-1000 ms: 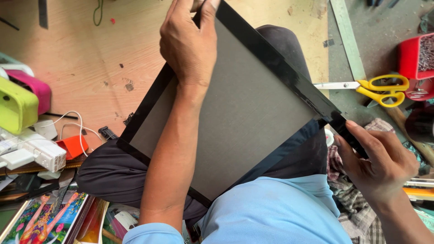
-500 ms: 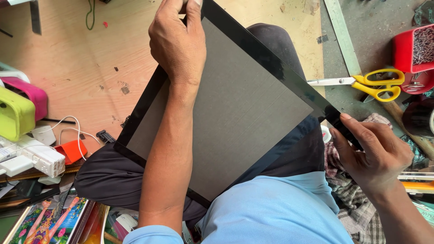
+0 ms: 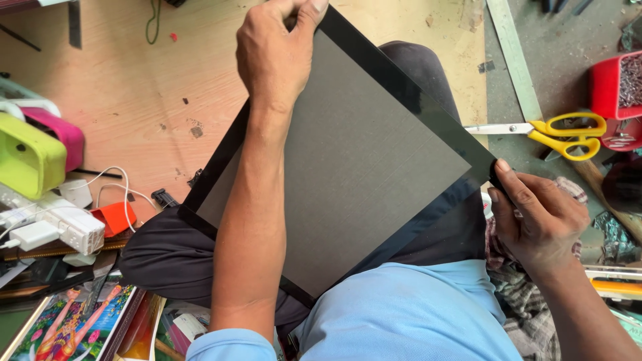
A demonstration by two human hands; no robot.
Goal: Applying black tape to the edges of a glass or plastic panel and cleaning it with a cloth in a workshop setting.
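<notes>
**Two hands hold a black frame over the lap**

A black frame (image 3: 348, 160) with a flat grey backing fills the middle of the view. It is turned like a diamond, one corner at the top, one at the right, one at the left and one low near the person's body. It rests over the person's dark trousers (image 3: 167, 261), above a light blue shirt (image 3: 408, 314).

The left hand (image 3: 277, 50) reaches across the grey backing and closes around the frame's top corner, fingers curled over the edge. The right hand (image 3: 538, 217) grips the right corner, thumb and fingertips pinched on the black border.

Beyond the frame lies a wooden floor (image 3: 134, 87) with small bits of debris. To the right, yellow-handled scissors (image 3: 555, 134) lie on a grey surface, blades pointing towards the frame. A red tray (image 3: 605, 87) of small metal pieces sits just past them. A long pale ruler (image 3: 511, 53) runs up the right side.

To the left sit a lime green box (image 3: 27, 157), a pink one (image 3: 63, 134) behind it, a white power strip (image 3: 63, 224) with white cables, and a small orange object (image 3: 114, 217). Colourful printed pictures (image 3: 73, 327) lie at the lower left.
</notes>
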